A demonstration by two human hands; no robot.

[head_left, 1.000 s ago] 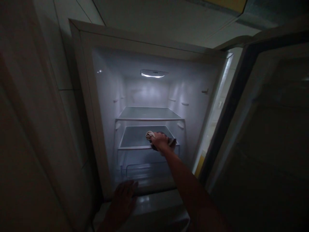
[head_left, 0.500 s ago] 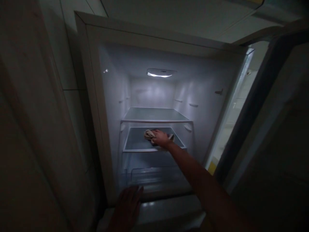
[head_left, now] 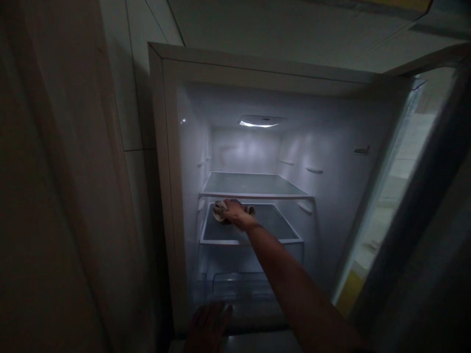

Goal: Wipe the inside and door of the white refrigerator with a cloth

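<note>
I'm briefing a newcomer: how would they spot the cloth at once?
Find the open, lit fridge, then its lower shelf. The cloth is bunched there under the right hand. Its crumpled, dark-and-cream folds set it apart from the flat upper shelf.

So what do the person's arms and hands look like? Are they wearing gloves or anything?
The right hand wears no glove, and no watch or bracelet shows. Its forearm is bare, with no sleeve on the part in view. The left hand looks gloveless too, with separate fingers, but it's too dark to spot rings.
</note>
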